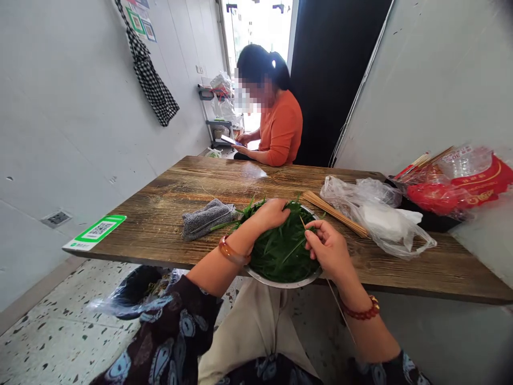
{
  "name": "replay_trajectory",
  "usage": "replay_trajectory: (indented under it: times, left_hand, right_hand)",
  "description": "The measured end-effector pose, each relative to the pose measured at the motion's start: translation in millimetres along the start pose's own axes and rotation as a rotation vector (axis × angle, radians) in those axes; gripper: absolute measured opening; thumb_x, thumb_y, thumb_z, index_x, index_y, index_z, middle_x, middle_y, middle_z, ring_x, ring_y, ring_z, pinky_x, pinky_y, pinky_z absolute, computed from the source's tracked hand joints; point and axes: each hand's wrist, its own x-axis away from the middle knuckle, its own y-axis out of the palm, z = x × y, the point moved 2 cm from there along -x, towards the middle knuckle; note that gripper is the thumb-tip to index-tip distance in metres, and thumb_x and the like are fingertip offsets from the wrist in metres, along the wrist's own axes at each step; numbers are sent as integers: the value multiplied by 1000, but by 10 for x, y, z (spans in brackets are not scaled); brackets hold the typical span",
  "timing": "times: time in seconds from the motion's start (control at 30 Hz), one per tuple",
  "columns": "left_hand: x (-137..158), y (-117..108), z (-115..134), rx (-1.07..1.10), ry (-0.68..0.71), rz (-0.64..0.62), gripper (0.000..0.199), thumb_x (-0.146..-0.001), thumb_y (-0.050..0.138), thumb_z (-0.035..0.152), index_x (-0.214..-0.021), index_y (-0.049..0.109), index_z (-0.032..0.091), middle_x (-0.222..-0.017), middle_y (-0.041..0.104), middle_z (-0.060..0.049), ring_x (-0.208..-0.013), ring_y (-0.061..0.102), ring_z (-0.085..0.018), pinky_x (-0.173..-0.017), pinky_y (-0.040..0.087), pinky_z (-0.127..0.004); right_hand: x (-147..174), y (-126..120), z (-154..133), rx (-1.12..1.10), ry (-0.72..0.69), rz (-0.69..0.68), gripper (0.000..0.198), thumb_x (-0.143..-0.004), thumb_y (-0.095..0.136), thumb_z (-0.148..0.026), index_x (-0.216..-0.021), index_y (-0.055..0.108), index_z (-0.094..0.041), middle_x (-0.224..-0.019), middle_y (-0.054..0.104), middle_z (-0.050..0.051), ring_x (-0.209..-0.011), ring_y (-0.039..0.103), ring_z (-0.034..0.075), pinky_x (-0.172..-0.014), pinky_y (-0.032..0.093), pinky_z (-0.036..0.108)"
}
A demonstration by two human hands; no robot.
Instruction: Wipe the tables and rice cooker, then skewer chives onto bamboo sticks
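A metal bowl heaped with long green leaves sits at the table's near edge. My left hand reaches over the bowl, its fingers curled down among the leaves at the far side. Those fingertips are hidden, so I cannot see whether they grip any. At the bowl's right side, my right hand is closed on a thin wooden skewer. The skewer's tip points up and left over the leaves, and its long end slants down past my wrist.
A bundle of skewers lies beside a clear plastic bag. Left of the bowl rests a grey cloth. A dark box holds red packaging. Across the wooden table sits a person with a phone. Below is a lined bin.
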Motion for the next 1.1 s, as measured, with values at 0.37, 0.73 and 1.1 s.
replay_trajectory:
  times: [0.37,0.73,1.1]
  left_hand:
    - [14,-284,200,-215,41,6,29,-88,50,25,-112,67,21,-115,70,-7,-108,64,-24,-97,49,-35]
    - [92,-16,-197,3,32,-117,33,-85,60,36,-111,66,15,-101,71,-8,-92,66,-21,-83,52,-31]
    - [115,-29,-237,-1,-20,1,34,-83,43,9,-108,64,19,-102,71,-8,-98,66,-24,-88,51,-37]
  right_hand:
    - [161,139,194,-77,2,110,20,-81,66,-37,-93,61,-22,-55,57,-7,-38,49,9,-40,37,21]
    - [102,210,40,381,-294,172,10,-86,59,-28,-93,63,-24,-56,55,-6,-46,53,12,-49,41,26]
    - [100,210,160,236,-172,309,18,-86,64,-36,-97,63,-22,-60,60,-4,-43,55,11,-42,43,23]
